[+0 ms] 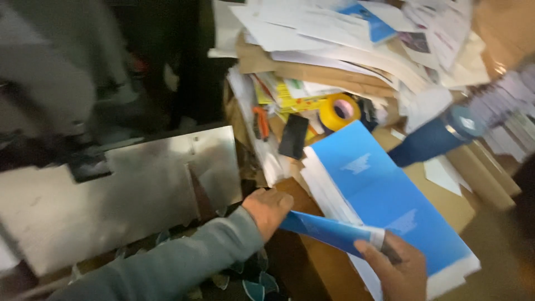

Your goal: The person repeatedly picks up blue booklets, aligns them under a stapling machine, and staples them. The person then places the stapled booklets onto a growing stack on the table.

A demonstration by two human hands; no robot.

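Note:
My left hand (pixel 268 208), in a grey-green sleeve, grips one end of a folded blue paper sheet (pixel 323 229). My right hand (pixel 397 268) pinches the other end of the same sheet near the bottom of the view. Just behind it lies a stack of large blue-and-white printed sheets (pixel 384 195) on a brown cardboard surface (pixel 451 203). The image is blurred by motion.
A grey metal plate (pixel 128 189) of a machine fills the left. Behind the stack lie a yellow tape roll (pixel 340 111), a black flat object (pixel 293 135), an orange-handled tool (pixel 260 121), a dark blue bottle (pixel 440 136) and heaps of loose papers and cardboard (pixel 334 44).

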